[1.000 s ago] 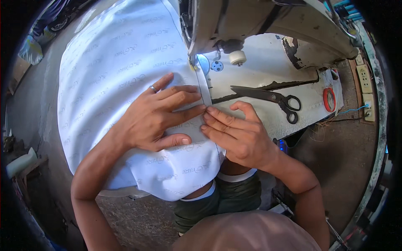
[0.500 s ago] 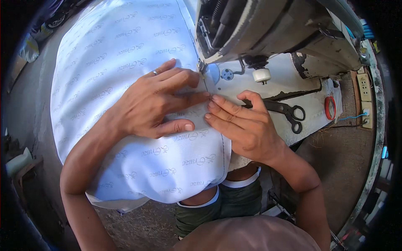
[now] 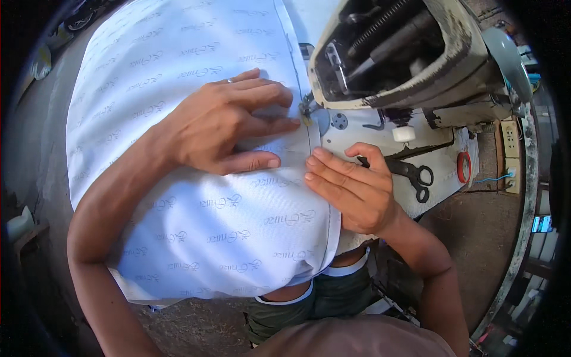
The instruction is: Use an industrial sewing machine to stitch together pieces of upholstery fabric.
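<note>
A large white fabric (image 3: 178, 226) with repeated grey lettering spreads across the left and hangs over the near edge. A dark stitched line runs along its right edge and passes under the presser foot (image 3: 307, 107) of a sewing machine (image 3: 410, 47). My left hand (image 3: 232, 122), a ring on one finger, lies palm down on the fabric with its fingers apart, left of the presser foot. Nearer to me, my right hand (image 3: 357, 184) rests with outstretched fingers on the fabric's stitched edge. Black scissors (image 3: 413, 174) lie just beyond it, their blades partly hidden by my fingers.
A red tape roll (image 3: 463, 167) lies at the right side of the machine bed. Power sockets (image 3: 511, 154) with a blue cable (image 3: 492, 179) are fixed farther right. My legs in dark green shorts (image 3: 309, 309) sit below the fabric.
My left hand has slid forward with the fabric, its fingertips now beside the presser foot. The gap between my hands has widened. The view has shifted slightly.
</note>
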### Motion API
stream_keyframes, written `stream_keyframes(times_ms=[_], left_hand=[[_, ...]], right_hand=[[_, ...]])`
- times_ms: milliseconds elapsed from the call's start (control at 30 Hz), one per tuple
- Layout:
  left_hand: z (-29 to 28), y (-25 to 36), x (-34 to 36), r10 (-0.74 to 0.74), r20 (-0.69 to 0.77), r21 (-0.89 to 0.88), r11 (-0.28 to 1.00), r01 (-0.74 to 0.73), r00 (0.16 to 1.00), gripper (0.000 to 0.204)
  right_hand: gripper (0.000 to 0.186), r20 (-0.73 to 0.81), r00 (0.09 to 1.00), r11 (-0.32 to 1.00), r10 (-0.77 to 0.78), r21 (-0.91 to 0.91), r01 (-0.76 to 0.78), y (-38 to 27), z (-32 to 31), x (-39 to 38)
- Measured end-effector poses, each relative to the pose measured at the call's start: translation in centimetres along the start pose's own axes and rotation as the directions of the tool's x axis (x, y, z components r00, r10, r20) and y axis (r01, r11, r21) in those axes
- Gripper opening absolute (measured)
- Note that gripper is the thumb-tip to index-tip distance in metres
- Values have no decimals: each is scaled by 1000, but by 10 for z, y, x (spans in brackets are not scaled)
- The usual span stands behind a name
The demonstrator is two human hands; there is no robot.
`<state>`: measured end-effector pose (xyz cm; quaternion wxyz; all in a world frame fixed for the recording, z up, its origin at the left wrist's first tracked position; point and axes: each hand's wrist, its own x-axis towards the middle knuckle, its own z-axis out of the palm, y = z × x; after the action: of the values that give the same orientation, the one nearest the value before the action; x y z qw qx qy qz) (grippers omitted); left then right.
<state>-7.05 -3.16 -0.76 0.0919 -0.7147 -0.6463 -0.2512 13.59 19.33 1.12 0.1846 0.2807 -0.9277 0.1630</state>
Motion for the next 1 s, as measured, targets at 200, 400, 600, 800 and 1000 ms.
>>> stream_keyframes(times_ms=[200, 400, 600, 800, 1000], left_hand=[[-10, -26, -4, -22, 44, -35, 999, 24, 999, 55], [-14, -57, 6, -477, 72, 66, 878, 473, 876, 59], [9, -104, 0, -566, -131, 224, 783, 580, 814, 64], [-17, -109, -11, -600, -65, 332, 740, 585, 797, 62], [-28, -137, -10, -559, -4, 343, 778, 527, 829, 65]], right_hand=[[21, 40, 999, 999, 33, -35, -31, -11, 4, 14], [37, 52, 993, 986, 105, 122, -110, -39, 11, 5], [69, 323, 938, 958, 126, 206, -199, -32, -9, 26], [42, -41, 804, 805, 593, 48, -591, 10, -73, -29], [43, 14, 804, 804, 594, -10, -594, 50, -66, -66]])
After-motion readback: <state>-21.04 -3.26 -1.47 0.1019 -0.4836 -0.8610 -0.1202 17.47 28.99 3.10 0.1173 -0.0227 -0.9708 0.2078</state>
